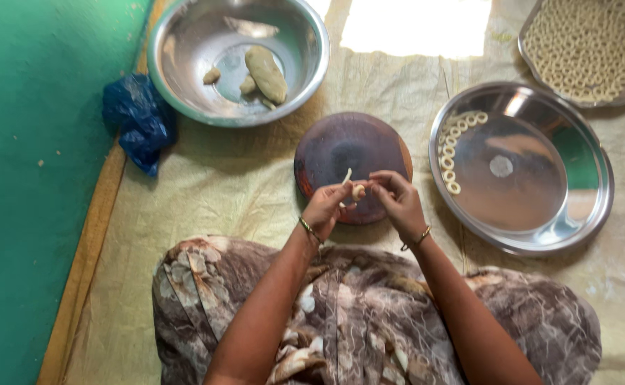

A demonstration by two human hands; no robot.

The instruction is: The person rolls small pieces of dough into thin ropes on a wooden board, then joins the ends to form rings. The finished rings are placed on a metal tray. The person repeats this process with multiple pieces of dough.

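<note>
1. between the two hands, above the near edge of the round dark wooden board (341,146), sits a small pale strip of dough (356,190). a thin tail of it sticks up and slightly right from the left fingertips, so its long axis runs roughly from the hands away toward the far side of the board.
2. the left hand (324,207) is closed to a pinch, thumb and fingers curled around the dough's near end; a thin gold bangle (308,229) circles its wrist.
3. the right hand (398,199) meets it from the other side, fingers bent and fingertips pressed to the same lump, so both hands touch the dough and neither is nearer.
4. to the right lies a wide shiny steel plate (540,235) with a curved row of small pale dough rings (451,146) along its left rim, just beside the board.
5. farther right and up, a steel tray (533,60) is filled with many more rings.
6. up and left stands a steel bowl (177,85) holding lumps of greenish-pale dough (266,71).
7. a crumpled blue plastic bag (138,117) lies left of the bowl on the beige woven mat (220,185), beside the green floor (34,178).
</note>
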